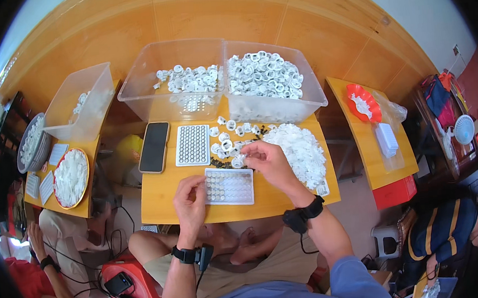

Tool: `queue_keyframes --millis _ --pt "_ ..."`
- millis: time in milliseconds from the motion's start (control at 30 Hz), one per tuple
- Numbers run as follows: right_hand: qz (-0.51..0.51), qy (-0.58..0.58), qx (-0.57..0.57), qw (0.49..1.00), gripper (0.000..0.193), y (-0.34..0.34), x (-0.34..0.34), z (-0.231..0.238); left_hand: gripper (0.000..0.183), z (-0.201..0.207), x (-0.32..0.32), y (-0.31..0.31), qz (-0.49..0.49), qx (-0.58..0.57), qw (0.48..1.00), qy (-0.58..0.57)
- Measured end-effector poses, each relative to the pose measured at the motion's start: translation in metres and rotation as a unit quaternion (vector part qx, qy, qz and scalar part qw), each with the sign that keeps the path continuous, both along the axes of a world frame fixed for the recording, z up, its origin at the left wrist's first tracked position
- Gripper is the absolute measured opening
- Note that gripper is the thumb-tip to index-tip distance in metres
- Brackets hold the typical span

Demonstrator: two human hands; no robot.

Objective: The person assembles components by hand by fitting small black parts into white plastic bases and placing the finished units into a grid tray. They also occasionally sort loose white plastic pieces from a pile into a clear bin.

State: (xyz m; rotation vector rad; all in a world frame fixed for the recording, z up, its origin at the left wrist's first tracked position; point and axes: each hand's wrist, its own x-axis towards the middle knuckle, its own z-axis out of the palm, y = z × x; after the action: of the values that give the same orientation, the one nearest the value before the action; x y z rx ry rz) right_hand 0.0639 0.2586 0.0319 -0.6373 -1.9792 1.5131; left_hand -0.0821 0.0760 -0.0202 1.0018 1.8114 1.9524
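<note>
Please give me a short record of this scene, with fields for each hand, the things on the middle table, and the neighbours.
left hand: rests on the left edge of the near white grid tray
right hand: fingers pinch a small white ring part above the table
second grid tray: lies flat behind the near one
black phone: flat, left of the second tray
white parts pile: right of the right hand
clear bins: two, side by side at the far edge, holding white ring parts
wooden table: holds all of this
neighbours: a person at lower left, another at lower right
</note>
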Motion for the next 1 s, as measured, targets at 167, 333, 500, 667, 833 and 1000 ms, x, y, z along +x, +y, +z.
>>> queue_keyframes --millis 167,333,500,667,833,1000 --pt "0.096 -0.013 -0.281 0.955 0.02 -0.03 -0.007 0.001 0.031 -0.004 -0.002 -0.005 -0.048 0.035 0.993 -0.104" --pt "0.132 -0.037 -0.35 0.926 0.02 -0.049 -0.022 -0.005 0.037 -0.005 -0.007 -0.009 -0.09 0.009 0.996 -0.015" --pt "0.116 -0.071 -0.258 0.957 0.021 -0.051 -0.024 -0.005 0.031 -0.006 -0.006 -0.01 -0.091 -0.031 0.995 -0.027" --pt "0.068 -0.068 -0.11 0.989 0.019 -0.053 -0.024 0.0 0.027 -0.01 -0.008 -0.008 -0.087 -0.04 0.994 -0.055" --pt "0.048 -0.088 -0.016 0.995 0.013 -0.059 -0.026 0.004 0.024 -0.017 -0.007 -0.007 -0.124 -0.033 0.984 -0.126" --pt "0.066 -0.029 0.001 0.997 0.008 -0.054 -0.032 0.011 0.025 -0.02 -0.015 -0.009 -0.162 0.068 0.967 -0.182"
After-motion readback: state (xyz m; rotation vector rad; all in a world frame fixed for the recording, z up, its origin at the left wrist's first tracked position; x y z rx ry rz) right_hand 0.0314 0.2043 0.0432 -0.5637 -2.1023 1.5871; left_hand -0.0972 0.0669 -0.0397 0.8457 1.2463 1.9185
